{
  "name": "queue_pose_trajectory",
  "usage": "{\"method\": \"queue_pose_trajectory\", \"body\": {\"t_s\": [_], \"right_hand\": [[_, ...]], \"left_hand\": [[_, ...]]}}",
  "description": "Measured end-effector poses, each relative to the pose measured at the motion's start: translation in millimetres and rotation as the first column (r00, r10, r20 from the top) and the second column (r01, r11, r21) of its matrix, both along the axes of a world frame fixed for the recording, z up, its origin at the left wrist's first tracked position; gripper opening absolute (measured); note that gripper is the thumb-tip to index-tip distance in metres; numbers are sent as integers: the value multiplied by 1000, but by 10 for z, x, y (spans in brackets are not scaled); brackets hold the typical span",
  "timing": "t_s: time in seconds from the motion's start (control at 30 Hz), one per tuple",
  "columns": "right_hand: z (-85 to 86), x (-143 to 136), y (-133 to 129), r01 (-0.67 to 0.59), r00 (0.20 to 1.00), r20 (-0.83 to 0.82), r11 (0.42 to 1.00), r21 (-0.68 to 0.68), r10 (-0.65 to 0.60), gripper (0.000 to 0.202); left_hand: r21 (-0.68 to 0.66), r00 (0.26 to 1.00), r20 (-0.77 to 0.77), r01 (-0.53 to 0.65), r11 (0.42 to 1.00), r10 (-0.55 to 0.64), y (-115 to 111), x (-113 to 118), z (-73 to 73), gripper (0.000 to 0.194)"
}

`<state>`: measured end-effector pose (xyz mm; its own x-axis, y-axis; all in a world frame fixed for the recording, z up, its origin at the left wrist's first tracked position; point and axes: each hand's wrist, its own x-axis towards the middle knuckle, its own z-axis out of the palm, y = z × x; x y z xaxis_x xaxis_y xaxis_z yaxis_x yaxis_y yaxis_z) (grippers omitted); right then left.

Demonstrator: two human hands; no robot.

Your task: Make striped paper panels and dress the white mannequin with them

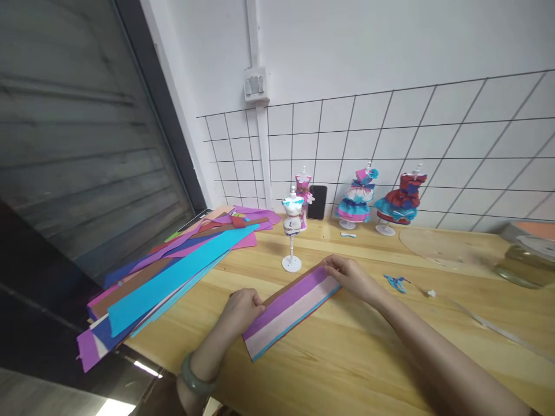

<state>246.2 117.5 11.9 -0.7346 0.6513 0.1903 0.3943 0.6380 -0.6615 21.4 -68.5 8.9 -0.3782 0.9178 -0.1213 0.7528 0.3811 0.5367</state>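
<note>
Stretched between my two hands is a layered strip of crepe paper [290, 309] in brown, purple, pale pink and blue bands, held a little above the table. My left hand [243, 312], with a bracelet on its wrist, pinches the strip's left end at the top edge. At the other end, my right hand [347, 274] is closed on the upper right corner. Just beyond the strip stands a small white mini mannequin [292, 222] on a round base, with white and blue material around its chest and a band at its hips.
A pile of coloured paper strips [173, 268] covers the table's left side and overhangs its edge. Dressed mannequins [358, 196] and a phone [318, 202] stand along the wire grid [455, 144]. Blue scraps [396, 283], a white cord [485, 323] and a tape roll [526, 263] lie rightward.
</note>
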Motion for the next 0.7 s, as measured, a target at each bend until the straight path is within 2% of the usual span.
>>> {"method": "queue_pose_trajectory", "body": {"t_s": [0.1,0.2,0.37,0.47,0.53,0.63,0.7], "right_hand": [[25,-20,-11,-28,999,34,998,50,27,22],[107,-36,-104,-86,996,9,987,134,86,19],[290,-121,-331,-198,973,-65,943,266,223,27],[379,-221,-421,-266,956,-35,909,321,292,37],[425,-298,-456,-300,947,-10,894,332,321,40],[477,-395,-477,-335,940,45,894,297,337,21],[506,-422,-463,-340,941,78,906,252,331,17]], "left_hand": [[93,998,52,30,995,-35,-22,7,-26,7],[198,994,35,95,976,-104,-53,60,26,10],[272,960,-195,249,930,-200,-71,158,204,18],[348,892,-372,391,852,-257,-61,172,281,22],[408,859,-435,455,792,-270,-52,169,318,23],[503,875,-409,454,735,-260,-29,147,346,21],[587,932,-282,354,728,-227,4,112,341,17]]}}
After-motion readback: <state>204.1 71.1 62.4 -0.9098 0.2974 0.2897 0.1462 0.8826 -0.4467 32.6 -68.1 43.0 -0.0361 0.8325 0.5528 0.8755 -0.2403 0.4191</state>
